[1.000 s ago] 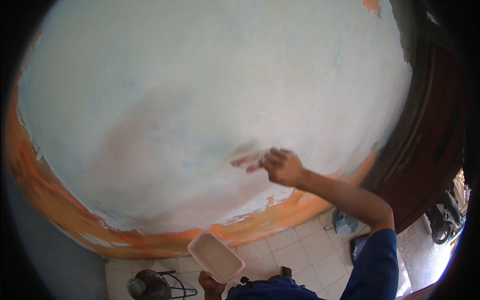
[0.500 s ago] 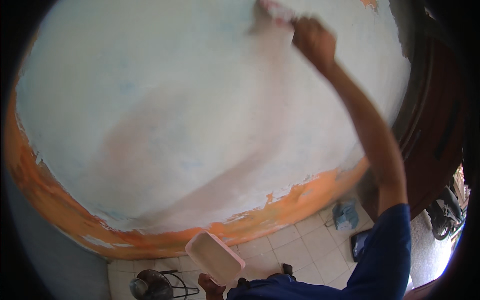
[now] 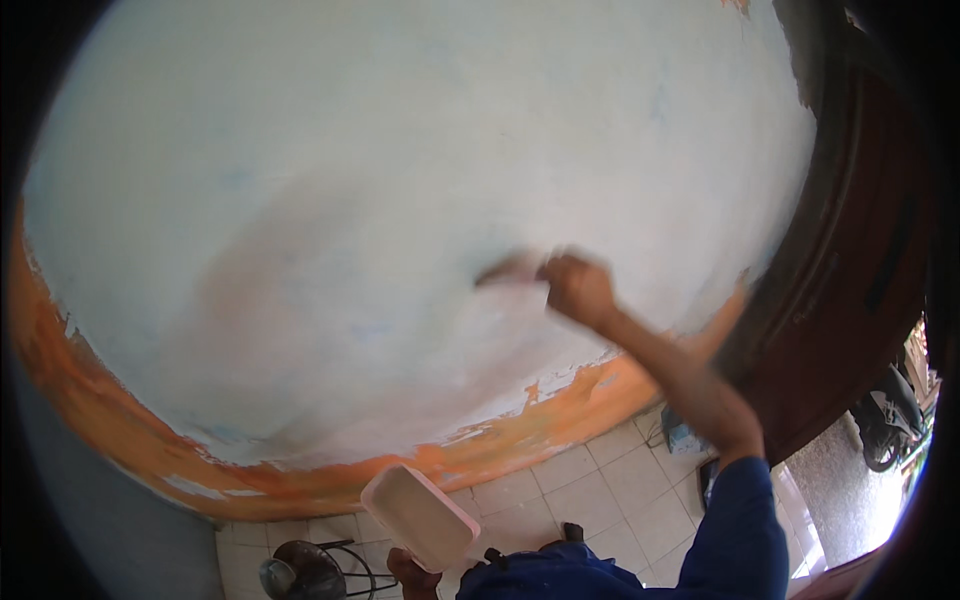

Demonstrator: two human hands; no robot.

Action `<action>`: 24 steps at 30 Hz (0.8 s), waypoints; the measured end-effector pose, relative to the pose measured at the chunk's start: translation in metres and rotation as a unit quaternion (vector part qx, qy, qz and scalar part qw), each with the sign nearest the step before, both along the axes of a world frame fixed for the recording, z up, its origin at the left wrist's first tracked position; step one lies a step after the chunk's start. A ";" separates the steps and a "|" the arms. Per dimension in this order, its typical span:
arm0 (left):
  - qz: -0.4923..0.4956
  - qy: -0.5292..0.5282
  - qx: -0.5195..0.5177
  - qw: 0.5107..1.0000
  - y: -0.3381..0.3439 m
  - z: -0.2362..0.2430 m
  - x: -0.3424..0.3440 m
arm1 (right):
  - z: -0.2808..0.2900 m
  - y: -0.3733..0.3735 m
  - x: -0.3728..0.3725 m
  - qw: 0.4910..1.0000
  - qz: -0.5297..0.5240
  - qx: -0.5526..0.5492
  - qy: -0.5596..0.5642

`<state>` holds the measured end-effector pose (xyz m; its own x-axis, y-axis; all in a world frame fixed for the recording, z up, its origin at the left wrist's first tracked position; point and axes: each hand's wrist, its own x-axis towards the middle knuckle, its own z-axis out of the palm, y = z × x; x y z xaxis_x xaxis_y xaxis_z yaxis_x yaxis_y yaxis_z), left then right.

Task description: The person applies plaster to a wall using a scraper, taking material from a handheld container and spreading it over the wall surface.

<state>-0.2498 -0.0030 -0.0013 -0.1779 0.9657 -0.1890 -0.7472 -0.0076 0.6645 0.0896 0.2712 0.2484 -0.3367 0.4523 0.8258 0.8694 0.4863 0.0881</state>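
Since the frame half a second ago, your right hand (image 3: 580, 285) has dropped from the top of the view to mid-wall, and the blurred, flat, reddish-dark hand tool (image 3: 513, 269) has come down with it. The tub has shifted slightly left.

Tool: at the centre of the whitish wall coating (image 3: 420, 180), tip pointing left; contact cannot be confirmed through the blur. Your right hand is clenched around its handle end.

Step, as judged: working strokes over the coated surface. The next move would seem to call for an even blade angle and steady pressure.

Containers: your left hand (image 3: 414, 573) grips the near end of a pale pink, rectangular, round-cornered tub (image 3: 463, 513), held tilted below the wall. Its inside shows smooth greyish beige; cannot tell whether that is filler or bare bottom. A small translucent round vessel (image 3: 279, 577) is at the dark round stool (image 3: 312, 570), lower left; contents unreadable.

Outward: a ragged orange paint band (image 3: 570, 398) under the coating, pale floor tiles (image 3: 560, 480) below, and a light-blue object (image 3: 684, 438) near the wall's foot, right, kind uncertain.
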 end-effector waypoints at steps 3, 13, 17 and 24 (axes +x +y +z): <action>-0.004 -0.131 -0.020 0.991 0.008 0.030 0.017 | 0.145 -0.002 0.031 0.983 -0.091 0.157 0.001; -0.081 -0.219 0.003 0.972 0.013 -0.022 0.029 | 0.014 0.036 0.000 0.950 -0.033 0.290 -0.113; -0.053 -0.139 -0.002 0.989 0.010 -0.013 0.028 | -0.132 -0.042 -0.053 0.984 0.099 0.074 -0.128; -0.031 0.039 0.014 0.999 -0.002 -0.010 0.006 | 0.058 -0.002 -0.057 0.999 0.043 -0.007 -0.021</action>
<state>-0.2442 -0.0054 -0.0118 -0.1300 0.9801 -0.1502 -0.6922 0.0188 0.7214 0.0323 0.2687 0.3066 -0.4093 0.4309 0.8042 0.8196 0.5611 0.1164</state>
